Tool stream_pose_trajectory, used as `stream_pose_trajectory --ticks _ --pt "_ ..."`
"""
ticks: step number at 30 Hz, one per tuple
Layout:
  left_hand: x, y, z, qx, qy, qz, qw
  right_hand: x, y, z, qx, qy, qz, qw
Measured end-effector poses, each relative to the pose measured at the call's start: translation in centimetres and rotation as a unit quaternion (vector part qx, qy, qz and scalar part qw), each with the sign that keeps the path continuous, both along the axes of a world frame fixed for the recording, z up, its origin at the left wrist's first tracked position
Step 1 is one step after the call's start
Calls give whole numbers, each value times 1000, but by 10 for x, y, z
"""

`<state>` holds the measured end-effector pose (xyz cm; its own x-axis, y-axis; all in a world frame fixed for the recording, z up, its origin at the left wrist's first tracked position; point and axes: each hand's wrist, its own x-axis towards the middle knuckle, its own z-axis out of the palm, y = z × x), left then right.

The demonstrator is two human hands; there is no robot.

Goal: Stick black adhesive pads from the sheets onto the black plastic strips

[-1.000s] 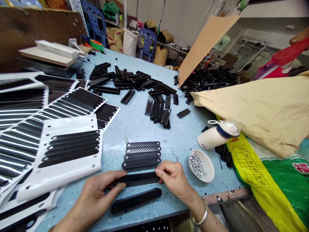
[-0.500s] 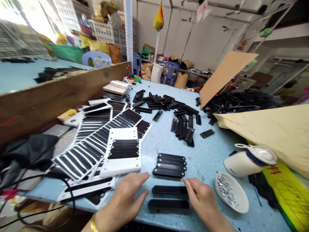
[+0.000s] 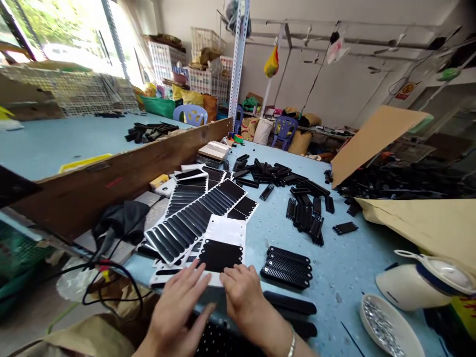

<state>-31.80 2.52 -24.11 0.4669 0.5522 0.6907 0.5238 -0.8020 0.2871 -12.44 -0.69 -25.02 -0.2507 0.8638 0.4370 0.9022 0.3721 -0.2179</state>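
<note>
A white backing sheet (image 3: pixel 226 225) carrying black rounded strips (image 3: pixel 220 255) lies at the table's near edge. Over its lower left part, my left hand (image 3: pixel 178 302) has its fingers stretched out and its thumb apart. My right hand (image 3: pixel 243 292) rests at the sheet's lower right, fingers bent and pressed together; whatever they may pinch is hidden. Two long black bars (image 3: pixel 292 302) lie beside my right forearm, partly covered by it. Beyond them, several black textured bars (image 3: pixel 286 267) with metal-ringed end holes sit side by side.
More strip sheets (image 3: pixel 197 218) overlap on the left beside a wooden divider (image 3: pixel 126 183). Black parts (image 3: pixel 305 215) are heaped farther back. At right stand a bowl of small metal pieces (image 3: pixel 386 325), a cream lidded cup (image 3: pixel 412 285) and a cardboard flap (image 3: pixel 375 144).
My right hand has moved left from the two black bars to the sheet's lower edge. My left hand has come over that sheet too. The view has swung left.
</note>
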Motion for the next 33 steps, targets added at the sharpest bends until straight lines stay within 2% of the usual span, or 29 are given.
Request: stream_pose_trajectory --ticks 2,3,4,5,7,9,10,12,15,17,20,24,27,29,31,32,33 --pt "-25 -14 4 -117 -63 52 990 -2 -6 -8 62 26 -14 998" --pt "-36 -18 3 -199 -93 74 973 -2 -12 -11 92 36 -13 995" --pt "-44 -21 1 -293 -127 82 944 -2 -18 -14 116 42 -3 992" --pt "-49 -22 -2 -390 -165 76 903 -2 -25 -16 133 43 12 990" --pt "-46 -24 -9 -561 -240 26 792 -3 -39 -21 153 34 46 987" --pt "-32 -26 -14 -657 -291 -35 694 -6 -51 -24 141 31 63 987" --pt "-24 -27 -15 -680 -309 -54 663 -7 -55 -24 120 40 63 990" --pt "-10 -29 -14 -695 -337 -64 632 -10 -58 -21 81 98 44 991" --pt "0 -32 -8 -692 -359 -51 624 -16 -49 -12 58 210 17 976" --pt "4 -33 -4 -692 -361 -49 624 -23 -34 -9 51 246 21 968" --pt "8 -33 -1 -682 -351 -46 640 -33 -12 -11 13 312 36 949" --pt "13 -28 -5 -667 -333 -47 665 -36 1 -10 -101 444 55 889" --pt "16 -25 -12 -679 -340 -56 649 -30 2 -3 -171 511 20 842" --pt "20 -23 -16 -688 -356 -54 631 -22 6 5 -192 574 -37 795" --pt "23 -19 -19 -689 -364 -41 625 -7 13 16 -188 674 -84 709" --pt "24 -17 -20 -682 -359 -24 637 4 18 24 -171 726 -97 659" --pt "23 -14 -21 -663 -346 3 663 17 22 33 -144 769 -100 614"
